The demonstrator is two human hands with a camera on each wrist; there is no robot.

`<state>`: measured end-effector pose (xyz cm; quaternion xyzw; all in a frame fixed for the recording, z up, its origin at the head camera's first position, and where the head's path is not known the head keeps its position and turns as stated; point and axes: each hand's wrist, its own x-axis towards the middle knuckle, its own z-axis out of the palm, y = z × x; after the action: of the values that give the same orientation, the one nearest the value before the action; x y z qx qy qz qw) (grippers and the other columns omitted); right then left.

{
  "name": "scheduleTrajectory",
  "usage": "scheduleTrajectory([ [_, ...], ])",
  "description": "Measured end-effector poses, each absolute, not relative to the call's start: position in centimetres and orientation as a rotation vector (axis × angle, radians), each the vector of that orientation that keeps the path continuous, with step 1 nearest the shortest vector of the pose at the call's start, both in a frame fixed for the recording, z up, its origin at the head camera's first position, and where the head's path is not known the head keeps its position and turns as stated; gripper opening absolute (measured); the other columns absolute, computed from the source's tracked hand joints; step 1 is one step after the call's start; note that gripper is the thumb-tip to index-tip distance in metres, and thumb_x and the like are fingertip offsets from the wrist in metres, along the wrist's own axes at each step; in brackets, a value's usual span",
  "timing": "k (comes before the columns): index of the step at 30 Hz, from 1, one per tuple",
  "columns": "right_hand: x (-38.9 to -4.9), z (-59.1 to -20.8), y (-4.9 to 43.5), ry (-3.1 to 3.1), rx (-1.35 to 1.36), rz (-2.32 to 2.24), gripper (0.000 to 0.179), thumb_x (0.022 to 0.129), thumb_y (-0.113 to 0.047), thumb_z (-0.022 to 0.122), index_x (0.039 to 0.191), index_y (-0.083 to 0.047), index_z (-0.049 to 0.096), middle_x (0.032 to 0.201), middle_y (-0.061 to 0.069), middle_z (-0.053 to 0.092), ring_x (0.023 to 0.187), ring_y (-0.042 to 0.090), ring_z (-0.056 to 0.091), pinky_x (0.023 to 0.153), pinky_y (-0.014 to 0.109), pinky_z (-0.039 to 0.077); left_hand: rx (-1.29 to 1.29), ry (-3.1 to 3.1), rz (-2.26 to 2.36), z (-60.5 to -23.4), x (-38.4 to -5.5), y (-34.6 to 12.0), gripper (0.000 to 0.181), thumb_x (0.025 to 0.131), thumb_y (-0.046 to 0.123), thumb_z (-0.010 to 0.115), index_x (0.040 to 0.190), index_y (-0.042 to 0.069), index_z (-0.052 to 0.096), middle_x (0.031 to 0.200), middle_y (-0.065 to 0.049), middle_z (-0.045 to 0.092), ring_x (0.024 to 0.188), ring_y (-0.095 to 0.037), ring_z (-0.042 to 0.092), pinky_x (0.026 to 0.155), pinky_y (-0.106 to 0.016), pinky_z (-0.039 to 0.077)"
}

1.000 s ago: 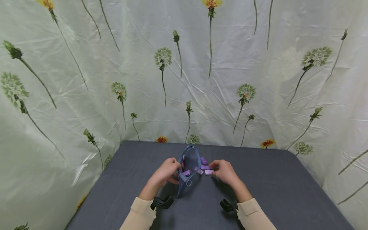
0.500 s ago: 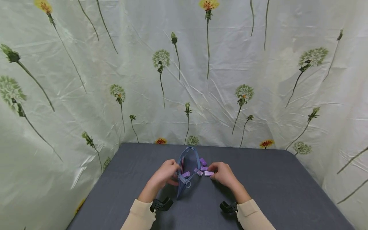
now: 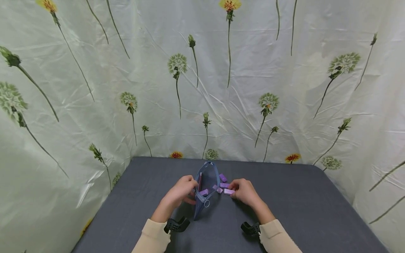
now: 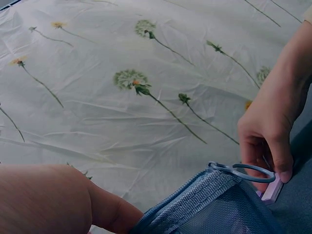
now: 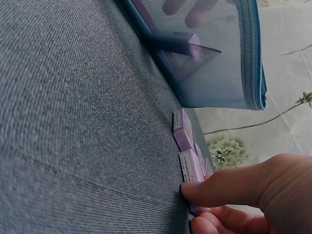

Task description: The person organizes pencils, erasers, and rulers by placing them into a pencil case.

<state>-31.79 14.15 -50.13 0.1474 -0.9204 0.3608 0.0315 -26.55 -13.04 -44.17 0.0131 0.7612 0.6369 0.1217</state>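
Observation:
A blue mesh zip pouch (image 3: 210,179) stands with its mouth spread apart. My left hand (image 3: 181,189) grips the pouch's left edge, thumb along the zip side and fingers on the outer face. Inside the pouch are a small purple box (image 3: 204,192) and a thin reddish stick, perhaps a pencil (image 3: 200,182). Right of the pouch, my right hand (image 3: 246,191) pinches another small purple box (image 5: 190,165) by its end, thumb on the near side. That box lies low at the table surface, in line with a second purple box (image 5: 182,129).
More small purple boxes (image 3: 223,177) lie close against the pouch's right side on the dark grey table (image 3: 284,196). A round zip pull (image 4: 253,173) hangs at the pouch's near corner. Behind the table hangs a pale flowered curtain (image 3: 152,70).

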Motion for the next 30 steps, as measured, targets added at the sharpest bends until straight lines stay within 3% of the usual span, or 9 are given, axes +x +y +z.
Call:
scheduleTrajectory([
  [30,-31.84,-49.58,14.38,-2.85,0.499,1.04,0.024,0.065,0.005,0.083,0.079,-0.012,0.074,0.069,-0.006,0.062,0.066,0.011,0.053,0.061,0.03,0.046,0.066,2.24,1.818,-44.06,-26.61,-13.08,0.013,0.096,0.01,0.05,0.084,0.004,0.047,0.088,-0.018,0.052,0.07,-0.028,0.059,0.061,-0.047,0.06],
])
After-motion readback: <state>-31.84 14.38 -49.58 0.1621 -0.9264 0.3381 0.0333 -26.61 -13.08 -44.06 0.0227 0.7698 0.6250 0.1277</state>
